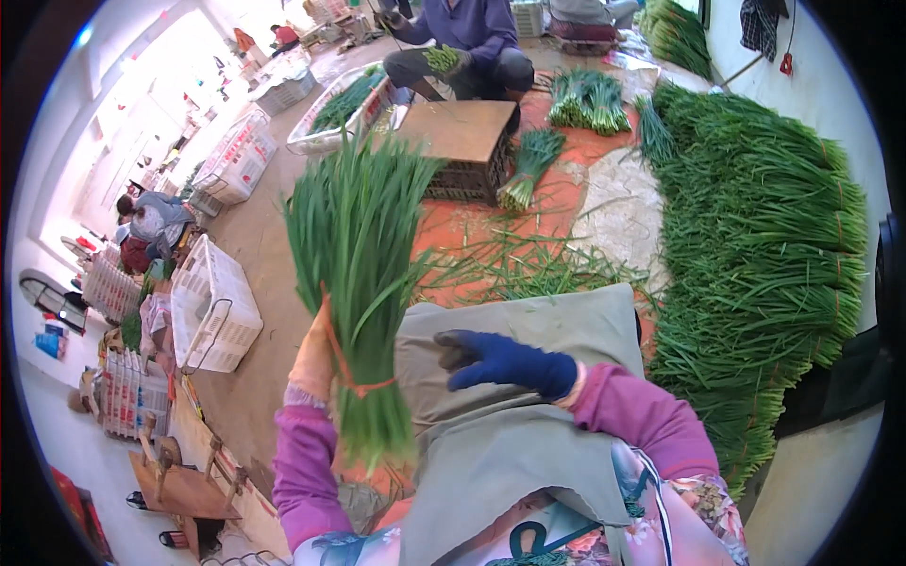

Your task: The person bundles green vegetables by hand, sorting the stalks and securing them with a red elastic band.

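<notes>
A large bundle of leafy greens, seemingly garlic chives (pixel 364 233), stands upright before me with its leaf tips away from me. An orange tie (pixel 364 388) circles its lower part, above the pale stem ends. My left hand (pixel 316 347), in a peach-coloured covering, grips the bundle from the left; most of its fingers are hidden behind the leaves. To the right, my right hand (pixel 499 359) wears a blue glove with dark fingertips. It holds nothing, fingers apart, over the grey apron cloth (pixel 524 311) on my lap, a little away from the bundle.
Stacked tied bundles (pixel 757 247) line the right wall. Loose leaves (pixel 531 272) litter the orange sheet ahead. Beyond stand a board-topped crate (pixel 456 131) and a seated person (pixel 460 42) holding greens. White plastic baskets (pixel 216 304) and a wooden stool (pixel 180 488) are at left.
</notes>
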The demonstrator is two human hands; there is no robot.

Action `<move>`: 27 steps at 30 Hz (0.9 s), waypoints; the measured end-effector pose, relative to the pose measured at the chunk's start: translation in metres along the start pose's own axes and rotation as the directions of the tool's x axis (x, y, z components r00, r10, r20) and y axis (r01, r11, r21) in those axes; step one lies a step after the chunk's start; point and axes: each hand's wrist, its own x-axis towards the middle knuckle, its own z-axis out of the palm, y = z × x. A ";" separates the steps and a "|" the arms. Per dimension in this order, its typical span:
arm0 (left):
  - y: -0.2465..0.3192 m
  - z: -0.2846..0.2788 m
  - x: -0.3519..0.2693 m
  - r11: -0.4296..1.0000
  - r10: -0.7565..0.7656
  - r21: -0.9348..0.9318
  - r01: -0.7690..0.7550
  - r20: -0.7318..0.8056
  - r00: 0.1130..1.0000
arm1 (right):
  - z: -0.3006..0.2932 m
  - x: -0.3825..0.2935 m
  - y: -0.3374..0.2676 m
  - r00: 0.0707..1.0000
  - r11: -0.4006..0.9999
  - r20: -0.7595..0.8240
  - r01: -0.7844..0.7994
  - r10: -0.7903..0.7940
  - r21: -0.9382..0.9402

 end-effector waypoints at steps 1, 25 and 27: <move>0.005 0.015 0.007 0.998 0.038 0.050 -0.038 -0.006 0.999 | 0.015 0.013 0.000 0.999 0.987 -0.053 0.005 0.003 0.161; -0.095 0.178 0.118 0.810 -0.407 -0.147 0.567 0.555 0.726 | -0.151 -0.051 0.076 0.697 0.800 -0.678 0.259 0.233 0.541; -0.098 0.175 0.144 0.776 -0.426 -0.188 0.602 0.547 0.720 | -0.176 -0.050 0.084 0.683 0.946 -0.720 0.136 0.125 0.293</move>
